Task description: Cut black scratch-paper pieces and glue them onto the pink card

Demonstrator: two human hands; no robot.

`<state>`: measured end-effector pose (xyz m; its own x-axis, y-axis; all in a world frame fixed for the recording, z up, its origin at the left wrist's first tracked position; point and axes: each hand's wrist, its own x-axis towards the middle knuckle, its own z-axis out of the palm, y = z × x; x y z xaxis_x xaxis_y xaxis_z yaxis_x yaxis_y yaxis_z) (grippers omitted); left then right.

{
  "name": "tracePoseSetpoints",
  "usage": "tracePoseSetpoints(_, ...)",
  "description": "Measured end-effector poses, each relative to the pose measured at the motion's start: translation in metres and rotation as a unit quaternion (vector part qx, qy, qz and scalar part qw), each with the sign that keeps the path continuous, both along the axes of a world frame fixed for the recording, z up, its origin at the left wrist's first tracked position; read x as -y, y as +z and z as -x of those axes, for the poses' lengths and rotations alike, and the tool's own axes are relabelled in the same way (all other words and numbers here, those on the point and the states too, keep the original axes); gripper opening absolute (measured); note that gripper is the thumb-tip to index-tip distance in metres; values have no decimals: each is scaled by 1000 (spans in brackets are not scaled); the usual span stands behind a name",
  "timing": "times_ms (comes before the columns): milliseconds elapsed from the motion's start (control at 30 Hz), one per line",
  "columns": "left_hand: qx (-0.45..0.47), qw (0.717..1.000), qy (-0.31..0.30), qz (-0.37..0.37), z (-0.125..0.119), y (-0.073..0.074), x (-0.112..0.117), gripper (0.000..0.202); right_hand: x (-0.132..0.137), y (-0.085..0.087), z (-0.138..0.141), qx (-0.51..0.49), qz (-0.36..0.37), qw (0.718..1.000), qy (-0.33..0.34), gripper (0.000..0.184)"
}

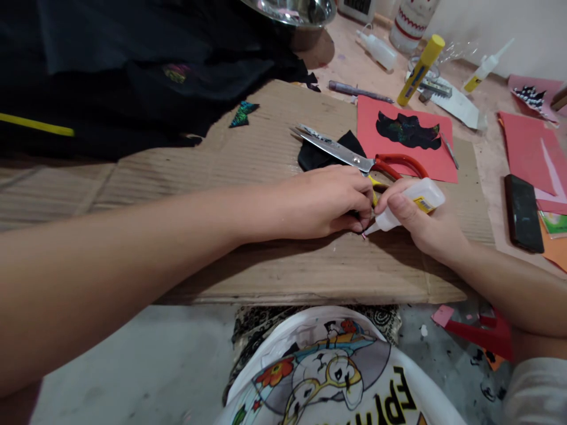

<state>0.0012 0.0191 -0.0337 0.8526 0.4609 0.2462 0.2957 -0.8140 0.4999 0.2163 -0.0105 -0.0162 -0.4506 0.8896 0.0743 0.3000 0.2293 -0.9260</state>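
My right hand (416,224) grips a small white glue bottle (410,203), tilted with its nozzle pointing down-left toward my left fingertips. My left hand (328,200) lies on the cardboard sheet (274,260) with its fingers pinched together on a small dark piece I can barely see under them. Scissors with red handles (354,156) lie just beyond both hands, blades pointing left, over a scrap of black paper (314,154).
A red card with a black cutout (407,133) lies behind the scissors. Farther back are a yellow glue stick (419,69), other glue bottles (378,50), a pen (358,91) and a metal bowl (296,12). A black phone (523,213) and pink paper lie right. Black cloth (133,77) covers the left.
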Motion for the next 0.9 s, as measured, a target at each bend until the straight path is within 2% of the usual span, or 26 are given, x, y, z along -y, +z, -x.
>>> tracePoseSetpoints(600, -10, 1000, 4, -2, 0, 1, 0, 12, 1, 0, -1, 8, -5, 1000, 18, 41)
tracePoseSetpoints(767, -4, 1000, -4, -8, 0, -2, 0, 11, 2, 3, -3, 30, -4, 998, 48, 45)
tracePoseSetpoints(900, 8, 1000, -2, -2, 0, -3, 0, 13, 3, 4, -4, 36, -6, 997, 66, 39)
